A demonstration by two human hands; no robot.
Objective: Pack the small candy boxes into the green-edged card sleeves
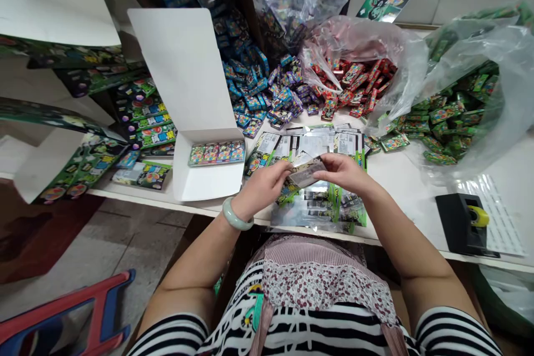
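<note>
Small packing workshop, by the look of it; hand work. Long white table point(394, 194) carries bulk stock sorted roughly by colour: blue packs point(250, 78), purple packs point(287, 97), red packs point(369, 86), green packs point(448, 117). Clear plastic bags point(413, 58) gape around several heaps. Overlapping printed pouches point(354, 211) at near middle. Open white-lined carton point(200, 184) left of these, more printed cartons point(85, 169) farther left. Black tape dispenser point(456, 222), near right. Worker wears a patterned apron point(325, 283). Hard grey floor point(142, 236), near left.

White tabletop point(400, 178), grey tiled floor point(146, 247)
</note>
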